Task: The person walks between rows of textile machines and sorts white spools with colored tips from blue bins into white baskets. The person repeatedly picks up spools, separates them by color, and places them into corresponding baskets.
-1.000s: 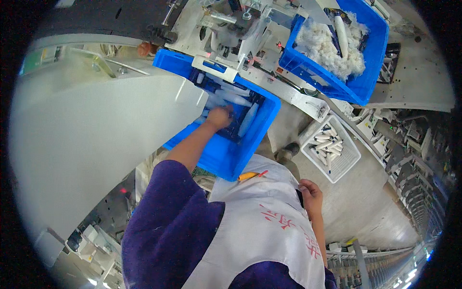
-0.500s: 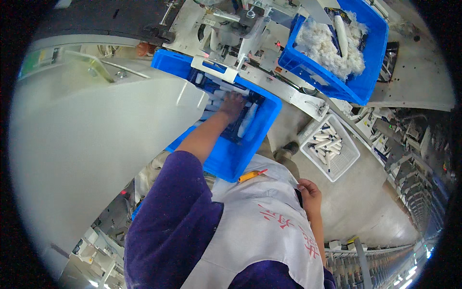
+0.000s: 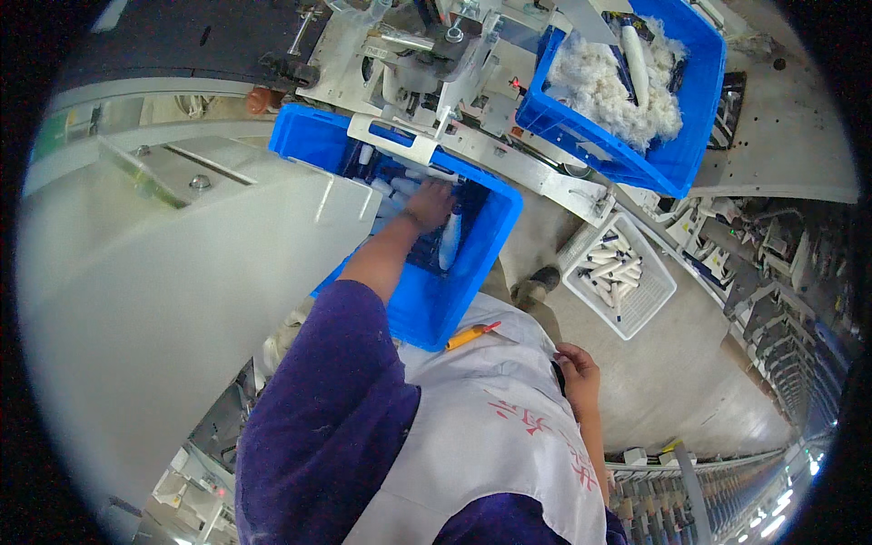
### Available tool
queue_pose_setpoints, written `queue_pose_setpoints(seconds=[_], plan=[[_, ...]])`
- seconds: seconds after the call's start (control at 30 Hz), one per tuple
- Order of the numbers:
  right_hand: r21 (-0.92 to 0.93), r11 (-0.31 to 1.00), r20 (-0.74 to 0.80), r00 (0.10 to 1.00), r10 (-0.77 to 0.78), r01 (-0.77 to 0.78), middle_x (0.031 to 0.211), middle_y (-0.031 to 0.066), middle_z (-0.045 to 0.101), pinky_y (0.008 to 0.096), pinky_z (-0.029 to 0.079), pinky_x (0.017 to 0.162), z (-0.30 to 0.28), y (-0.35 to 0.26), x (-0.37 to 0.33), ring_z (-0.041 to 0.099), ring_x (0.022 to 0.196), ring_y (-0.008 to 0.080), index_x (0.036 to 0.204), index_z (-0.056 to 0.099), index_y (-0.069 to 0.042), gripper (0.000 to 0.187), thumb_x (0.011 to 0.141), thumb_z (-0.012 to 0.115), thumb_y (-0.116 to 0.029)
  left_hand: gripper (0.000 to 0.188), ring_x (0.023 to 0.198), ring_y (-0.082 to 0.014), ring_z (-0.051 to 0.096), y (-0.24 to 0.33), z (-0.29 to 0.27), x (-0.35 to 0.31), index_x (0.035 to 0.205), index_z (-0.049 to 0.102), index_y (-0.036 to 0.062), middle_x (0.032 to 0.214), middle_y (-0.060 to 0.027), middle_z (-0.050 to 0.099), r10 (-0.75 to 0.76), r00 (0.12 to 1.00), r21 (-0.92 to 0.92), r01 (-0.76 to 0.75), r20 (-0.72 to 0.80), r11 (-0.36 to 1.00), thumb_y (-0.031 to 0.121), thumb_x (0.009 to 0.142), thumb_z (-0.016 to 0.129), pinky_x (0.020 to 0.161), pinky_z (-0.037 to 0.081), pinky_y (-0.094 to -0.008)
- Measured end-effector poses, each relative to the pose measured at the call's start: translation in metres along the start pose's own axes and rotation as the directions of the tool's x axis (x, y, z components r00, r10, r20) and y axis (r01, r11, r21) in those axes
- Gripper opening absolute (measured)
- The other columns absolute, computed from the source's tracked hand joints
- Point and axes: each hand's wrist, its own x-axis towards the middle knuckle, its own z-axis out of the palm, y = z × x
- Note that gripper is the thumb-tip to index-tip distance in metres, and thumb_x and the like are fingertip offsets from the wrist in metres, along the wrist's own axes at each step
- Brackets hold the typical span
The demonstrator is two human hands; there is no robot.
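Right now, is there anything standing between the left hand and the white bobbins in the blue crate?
Nothing visible does: the left hand is inside the blue crate, at the white bobbins. The big white panel hides the crate's left part from this view.

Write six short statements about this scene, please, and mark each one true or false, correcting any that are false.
1. The left hand is inside the nearer blue crate. True.
2. The white basket is empty. False: it holds white, spindle-shaped pieces.
3. The right hand is at the side of the white apron. True.
4. White fluff lies in the upper-right blue bin. True.
5. The left sleeve is yellow. False: it is purple.
6. The yellow tool is in the left hand. False: it is at the apron's front.
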Motion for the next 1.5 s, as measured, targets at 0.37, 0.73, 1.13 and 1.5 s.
queue_pose_setpoints(seconds=[0.37, 0.73, 1.13, 1.5], plan=[[-0.019, 1.0, 0.046, 0.999, 0.002, -0.001, 0.098, 0.0084, 0.063, 0.0258, 0.045, 0.082, 0.005, -0.006, 0.006, 0.059, 0.088, 0.0146, 0.103, 0.059, 0.002, 0.022, 0.083, 0.05, 0.004, 0.034, 0.129, -0.033, 0.029, 0.01, 0.011, 0.008, 0.113, 0.056, 0.0078, 0.138, -0.0169, 0.035, -0.152, 0.981, 0.07, 0.144, 0.12, 0.987, 0.024, 0.09, 0.036, 0.105, 0.02, -0.0537], [-0.025, 0.997, 0.015, 0.997, 0.07, -0.07, 0.097, 0.0068, 0.063, 0.0255, 0.044, 0.083, 0.004, -0.017, 0.005, 0.058, 0.087, 0.0132, 0.102, 0.06, 0.002, 0.022, 0.083, 0.049, 0.004, 0.041, 0.113, -0.0358, 0.048, -0.007, 0.03, 0.023, 0.123, 0.048, 0.0108, 0.122, -0.0206, 0.05, -0.133, 0.984, -0.226, 0.104, -0.116, 0.969, 0.032, 0.089, 0.045, 0.094, 0.038, -0.0466], [0.05, 0.998, 0.009, 0.999, 0.038, -0.038, 0.097, 0.0076, 0.063, 0.0259, 0.044, 0.084, 0.001, -0.006, 0.01, 0.058, 0.089, 0.0139, 0.102, 0.06, 0.001, 0.023, 0.082, 0.05, 0.005, 0.037, 0.106, -0.0344, 0.053, 0.009, -0.032, -0.007, 0.114, 0.055, 0.0027, 0.116, -0.0207, 0.053, -0.027, 0.953, -0.034, 0.039, 0.302, 0.999, 0.016, 0.08, 0.048, 0.084, 0.046, -0.043], [0.043, 0.998, 0.055, 0.998, 0.032, -0.034, 0.098, 0.0084, 0.063, 0.0254, 0.046, 0.082, 0.006, -0.005, 0.013, 0.059, 0.087, 0.014, 0.103, 0.058, 0.003, 0.023, 0.083, 0.048, 0.006, 0.047, 0.125, -0.0327, 0.034, 0.023, 0.0, 0.015, 0.128, 0.039, 0.0027, 0.135, -0.018, 0.033, -0.248, 0.96, 0.108, 0.235, 0.132, 0.966, 0.02, 0.085, 0.046, 0.098, 0.03, -0.0549]])
